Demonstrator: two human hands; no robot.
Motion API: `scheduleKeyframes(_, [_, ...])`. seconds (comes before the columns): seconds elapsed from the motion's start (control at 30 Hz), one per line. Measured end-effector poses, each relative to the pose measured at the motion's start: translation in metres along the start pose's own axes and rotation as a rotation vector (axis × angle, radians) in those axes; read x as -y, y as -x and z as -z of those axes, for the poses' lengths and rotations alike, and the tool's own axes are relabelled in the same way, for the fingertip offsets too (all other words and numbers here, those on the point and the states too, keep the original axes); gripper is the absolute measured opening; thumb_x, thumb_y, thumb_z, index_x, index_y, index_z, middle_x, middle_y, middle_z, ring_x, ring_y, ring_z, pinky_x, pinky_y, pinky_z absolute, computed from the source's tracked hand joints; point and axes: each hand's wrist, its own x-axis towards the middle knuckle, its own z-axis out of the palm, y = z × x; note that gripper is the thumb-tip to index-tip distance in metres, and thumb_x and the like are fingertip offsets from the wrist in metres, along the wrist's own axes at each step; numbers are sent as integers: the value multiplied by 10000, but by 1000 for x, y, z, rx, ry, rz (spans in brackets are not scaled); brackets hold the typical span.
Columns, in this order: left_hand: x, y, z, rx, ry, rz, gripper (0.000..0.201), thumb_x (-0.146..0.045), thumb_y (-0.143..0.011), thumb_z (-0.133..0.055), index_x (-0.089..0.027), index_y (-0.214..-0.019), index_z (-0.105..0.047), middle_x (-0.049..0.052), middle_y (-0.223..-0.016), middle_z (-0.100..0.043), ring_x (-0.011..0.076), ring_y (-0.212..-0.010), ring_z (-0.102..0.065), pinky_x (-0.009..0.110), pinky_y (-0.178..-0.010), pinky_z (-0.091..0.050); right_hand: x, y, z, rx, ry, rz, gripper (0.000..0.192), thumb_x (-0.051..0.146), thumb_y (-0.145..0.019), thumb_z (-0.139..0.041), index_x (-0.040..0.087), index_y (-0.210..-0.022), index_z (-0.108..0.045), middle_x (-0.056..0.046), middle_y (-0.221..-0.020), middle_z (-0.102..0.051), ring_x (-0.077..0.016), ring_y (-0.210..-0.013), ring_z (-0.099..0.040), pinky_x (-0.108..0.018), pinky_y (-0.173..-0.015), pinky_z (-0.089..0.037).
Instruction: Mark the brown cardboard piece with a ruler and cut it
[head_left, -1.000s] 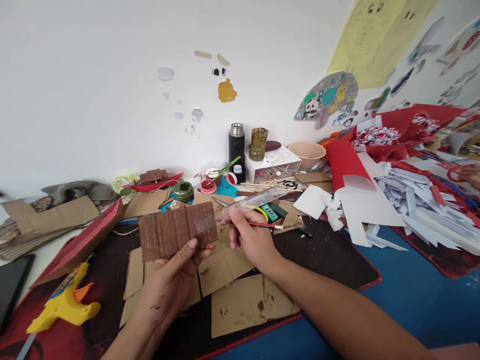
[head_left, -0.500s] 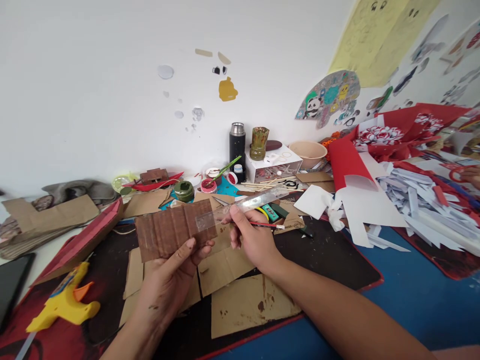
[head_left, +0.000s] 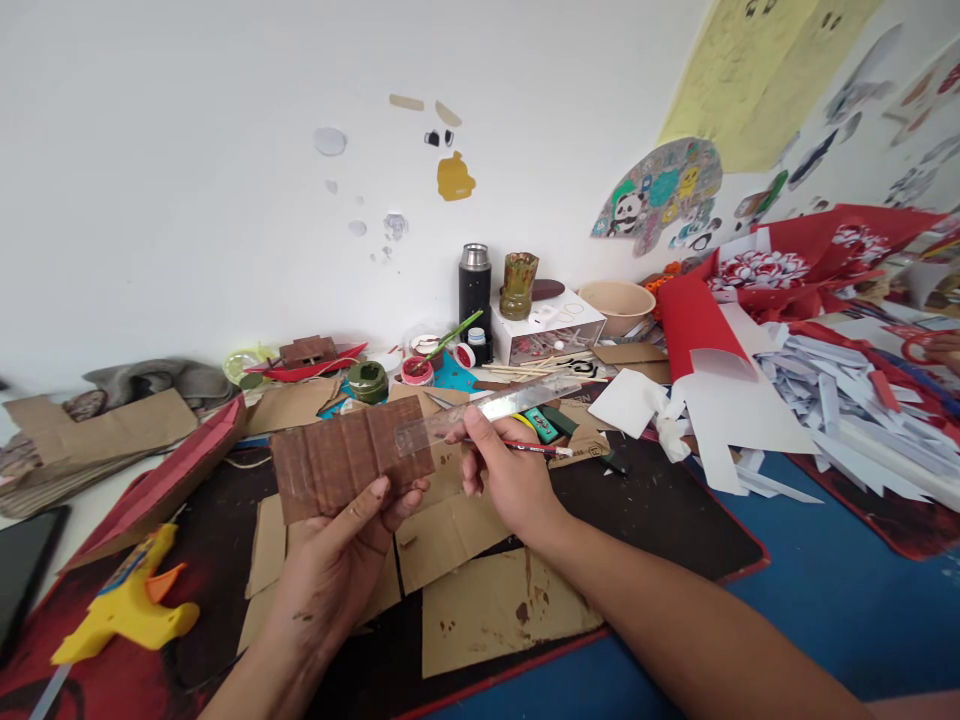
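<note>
Left hand: your left hand grips the lower edge of the brown corrugated cardboard piece, thumb on its front face, holding it up above the worktop.
Right hand: your right hand is closed around two things at once, a clear plastic ruler and a red pencil.
Ruler: its left end lies over the upper right corner of the cardboard piece; the rest slants up and to the right, away from you.
Pencil: it sticks out to the right of your fingers, roughly level.
Cardboard piece: held in the air in front of you, ribbed face toward you, slightly tilted, above the dark mat.
Under your hands: flat tan cardboard scraps lie on the mat.
Left of you: a yellow glue gun lies on the mat, well apart from your left hand.
Far side: a black flask stands near the wall beside a white box.
Right of you: a heap of white paper strips.
</note>
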Motion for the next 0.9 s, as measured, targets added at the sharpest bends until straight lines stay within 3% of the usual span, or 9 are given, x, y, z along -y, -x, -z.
scheduleKeyframes(0.23, [-1,-1,3,46,-37,-27,626,-201,-573,-1104,-207,-1158,-882,95,-1009,-900,278,-844,-868,299,-755,-744,1,0,0,-11,13,-10,693,879,-897,-729,192,-865,-810,33,-517,-587,-116,-425,-532,-250,-448,-402])
scheduleKeyframes(0.43, [-2,1,-3,7,-30,-39,690,-206,-466,-1138,-219,-1109,-888,79,-966,-896,271,-790,-859,298,-714,-741,1,1,0,-13,-5,-8,704,887,-878,-740,187,-847,-802,34,-514,-583,-114,-423,-530,-248,-446,-392])
scheduleKeyframes(0.67, [0,-2,5,74,-47,-18,570,-205,-599,-1101,-228,-1125,-882,78,-1034,-899,271,-850,-869,329,-784,-755,1,0,0,-8,1,-14,692,871,-902,-729,184,-867,-808,34,-516,-587,-116,-428,-529,-247,-450,-401])
scheduleKeyframes(0.9, [1,-3,5,38,-25,-15,597,-205,-550,-1114,-244,-1100,-887,65,-1012,-901,271,-832,-870,311,-759,-751,0,0,0,-5,2,-14,697,878,-902,-721,188,-873,-811,32,-525,-587,-117,-429,-532,-250,-451,-406])
